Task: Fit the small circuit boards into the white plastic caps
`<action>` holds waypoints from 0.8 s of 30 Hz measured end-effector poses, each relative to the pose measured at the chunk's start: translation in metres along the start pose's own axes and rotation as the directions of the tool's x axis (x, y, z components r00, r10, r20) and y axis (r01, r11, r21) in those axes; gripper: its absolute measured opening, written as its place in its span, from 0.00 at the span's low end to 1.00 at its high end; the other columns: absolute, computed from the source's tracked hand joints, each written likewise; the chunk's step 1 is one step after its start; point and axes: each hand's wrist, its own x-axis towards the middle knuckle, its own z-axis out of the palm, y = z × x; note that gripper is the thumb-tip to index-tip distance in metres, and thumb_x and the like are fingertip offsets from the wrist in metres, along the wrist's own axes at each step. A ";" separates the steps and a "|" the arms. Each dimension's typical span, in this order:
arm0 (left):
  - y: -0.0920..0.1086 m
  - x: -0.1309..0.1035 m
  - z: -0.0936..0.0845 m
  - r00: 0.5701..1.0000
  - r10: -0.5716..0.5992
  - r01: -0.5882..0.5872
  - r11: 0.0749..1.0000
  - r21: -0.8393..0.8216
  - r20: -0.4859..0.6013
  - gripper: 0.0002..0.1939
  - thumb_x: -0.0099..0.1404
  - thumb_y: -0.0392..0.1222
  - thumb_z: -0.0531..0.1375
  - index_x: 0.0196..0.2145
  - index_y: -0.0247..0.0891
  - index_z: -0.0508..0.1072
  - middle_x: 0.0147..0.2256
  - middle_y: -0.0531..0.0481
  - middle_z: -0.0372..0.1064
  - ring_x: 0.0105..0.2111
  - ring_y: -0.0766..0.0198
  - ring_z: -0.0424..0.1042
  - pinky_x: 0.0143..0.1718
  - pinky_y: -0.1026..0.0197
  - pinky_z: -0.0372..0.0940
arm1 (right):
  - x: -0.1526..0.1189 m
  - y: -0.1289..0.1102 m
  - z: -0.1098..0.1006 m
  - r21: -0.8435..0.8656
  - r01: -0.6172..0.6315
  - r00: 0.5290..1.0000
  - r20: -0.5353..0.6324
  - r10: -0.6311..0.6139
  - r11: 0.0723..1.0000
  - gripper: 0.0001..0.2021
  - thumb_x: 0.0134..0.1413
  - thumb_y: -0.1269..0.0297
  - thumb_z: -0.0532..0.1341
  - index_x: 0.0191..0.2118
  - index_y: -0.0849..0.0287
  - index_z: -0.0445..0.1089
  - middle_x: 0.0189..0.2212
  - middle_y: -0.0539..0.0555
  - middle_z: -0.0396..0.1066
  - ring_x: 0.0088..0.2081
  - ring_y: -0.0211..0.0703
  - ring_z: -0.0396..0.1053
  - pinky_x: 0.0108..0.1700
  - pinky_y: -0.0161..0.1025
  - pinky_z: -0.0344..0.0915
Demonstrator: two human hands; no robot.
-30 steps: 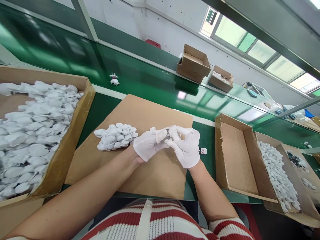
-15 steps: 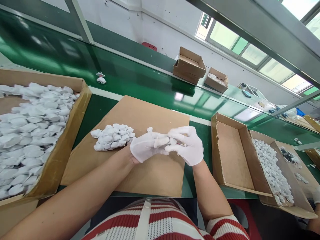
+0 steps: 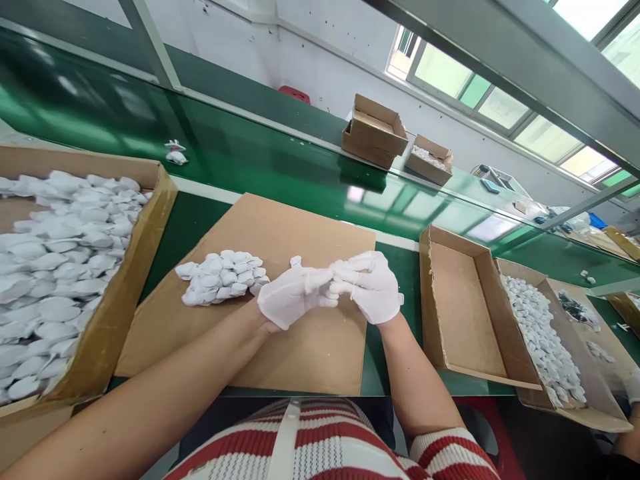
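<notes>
Both hands wear white gloves and meet fingertip to fingertip above a brown cardboard sheet [image 3: 310, 353]. My left hand [image 3: 296, 293] has its fingers closed, and its tips touch those of my right hand [image 3: 369, 285], whose fingers are also bent together. Whatever lies between the fingertips is hidden by the gloves. Left of my left hand a pile of small white fabric pieces [image 3: 220, 277] rests on the sheet. One small white piece [image 3: 295, 261] shows just behind my left hand.
A large carton wall [image 3: 150, 233] at left encloses many white pieces [image 3: 60, 267]. An open box [image 3: 465, 307] stands at right, beside another holding white pieces [image 3: 543, 340]. Behind runs a green belt [image 3: 280, 180] carrying a small white item [image 3: 176, 153]. Another person's gloved hand [image 3: 633, 385] is at far right.
The fingers of my right hand have drawn closer together, and the pale bit seen between the hands is now covered. The item on the belt has shifted left.
</notes>
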 end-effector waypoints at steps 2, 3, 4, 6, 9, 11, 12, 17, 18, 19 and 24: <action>0.000 -0.001 -0.004 0.999 0.018 -0.017 0.999 -0.041 0.029 0.16 0.58 0.54 0.74 0.30 0.37 0.80 0.36 0.48 0.75 0.37 0.61 0.71 0.40 0.59 0.74 | 0.001 -0.004 -0.002 -0.092 0.040 0.999 0.008 -0.039 0.995 0.16 0.69 0.45 0.60 0.41 0.46 0.82 0.20 0.46 0.70 0.23 0.36 0.63 0.32 0.36 0.63; 0.000 0.000 -0.006 0.999 0.022 -0.020 0.999 -0.038 0.037 0.15 0.57 0.53 0.74 0.31 0.38 0.81 0.36 0.48 0.75 0.37 0.61 0.72 0.40 0.58 0.74 | 0.000 -0.005 -0.002 -0.144 0.038 0.999 0.011 -0.037 0.989 0.16 0.69 0.44 0.61 0.43 0.45 0.82 0.20 0.46 0.71 0.23 0.36 0.64 0.32 0.37 0.64; 0.000 0.000 -0.007 0.999 0.020 -0.019 1.000 -0.016 0.045 0.14 0.58 0.51 0.74 0.31 0.38 0.81 0.35 0.48 0.75 0.38 0.60 0.73 0.40 0.58 0.74 | -0.002 -0.006 -0.001 -0.189 0.022 1.000 0.007 -0.021 0.982 0.16 0.68 0.43 0.61 0.44 0.46 0.82 0.21 0.46 0.72 0.23 0.36 0.65 0.33 0.37 0.66; 0.000 0.001 -0.008 0.999 -0.009 0.007 0.999 0.041 0.048 0.11 0.61 0.48 0.72 0.32 0.38 0.81 0.36 0.48 0.76 0.40 0.59 0.74 0.41 0.60 0.73 | -0.008 -0.009 0.003 -0.238 -0.062 0.997 -0.054 0.051 0.969 0.18 0.65 0.43 0.64 0.51 0.47 0.81 0.25 0.48 0.76 0.26 0.38 0.70 0.35 0.38 0.69; 0.003 0.003 -0.005 0.998 0.021 -0.021 1.000 0.001 0.065 0.13 0.62 0.51 0.71 0.35 0.39 0.82 0.40 0.47 0.77 0.45 0.58 0.74 0.46 0.60 0.72 | -0.016 -0.013 0.010 -0.258 -0.231 0.956 -0.240 0.169 0.938 0.29 0.62 0.46 0.68 0.65 0.50 0.72 0.44 0.54 0.81 0.40 0.44 0.76 0.44 0.40 0.76; 0.006 0.003 -0.003 0.996 0.060 -0.058 0.998 -0.026 0.064 0.14 0.60 0.52 0.73 0.37 0.40 0.82 0.41 0.48 0.76 0.45 0.59 0.73 0.45 0.62 0.73 | -0.018 -0.016 0.013 -0.335 -0.237 0.950 -0.279 0.144 0.912 0.28 0.62 0.51 0.69 0.65 0.50 0.71 0.54 0.56 0.79 0.48 0.48 0.76 0.52 0.44 0.76; 0.007 0.003 -0.001 0.996 0.072 -0.071 0.997 -0.019 0.057 0.14 0.59 0.52 0.73 0.37 0.40 0.82 0.40 0.48 0.76 0.43 0.60 0.73 0.43 0.63 0.73 | -0.018 -0.017 0.013 -0.388 -0.194 0.961 -0.261 0.095 0.901 0.23 0.64 0.54 0.68 0.62 0.50 0.74 0.55 0.55 0.78 0.51 0.49 0.75 0.55 0.46 0.75; 0.012 0.000 0.005 0.997 0.083 -0.083 0.996 -0.027 0.008 0.13 0.62 0.51 0.72 0.34 0.37 0.82 0.33 0.51 0.71 0.33 0.68 0.67 0.34 0.70 0.70 | -0.015 -0.028 0.017 -0.635 0.022 0.974 -0.159 -0.159 0.772 0.11 0.67 0.69 0.63 0.51 0.57 0.78 0.53 0.55 0.80 0.52 0.53 0.76 0.52 0.51 0.72; 0.012 0.000 0.006 0.997 0.081 -0.081 0.996 -0.041 0.004 0.12 0.62 0.48 0.72 0.34 0.36 0.82 0.32 0.51 0.70 0.32 0.69 0.67 0.33 0.71 0.70 | -0.015 -0.030 0.019 -0.672 0.022 0.974 -0.151 -0.166 0.740 0.11 0.66 0.70 0.62 0.50 0.58 0.78 0.53 0.56 0.80 0.51 0.54 0.77 0.49 0.52 0.71; 0.013 0.000 0.006 0.997 0.079 -0.079 0.996 -0.052 0.003 0.10 0.62 0.46 0.73 0.34 0.36 0.82 0.31 0.52 0.70 0.32 0.70 0.67 0.33 0.71 0.70 | -0.015 -0.032 0.021 -0.700 0.008 0.975 -0.152 -0.160 0.714 0.11 0.65 0.70 0.61 0.49 0.58 0.78 0.53 0.56 0.80 0.50 0.55 0.77 0.46 0.52 0.71; 0.012 0.001 0.000 0.993 0.112 -0.109 0.987 -0.115 0.023 0.10 0.61 0.44 0.73 0.36 0.34 0.82 0.38 0.46 0.75 0.38 0.65 0.72 0.38 0.67 0.73 | -0.015 -0.037 0.031 -0.630 -0.089 0.977 -0.205 -0.055 0.771 0.13 0.70 0.67 0.57 0.51 0.56 0.78 0.55 0.57 0.79 0.52 0.53 0.77 0.51 0.53 0.73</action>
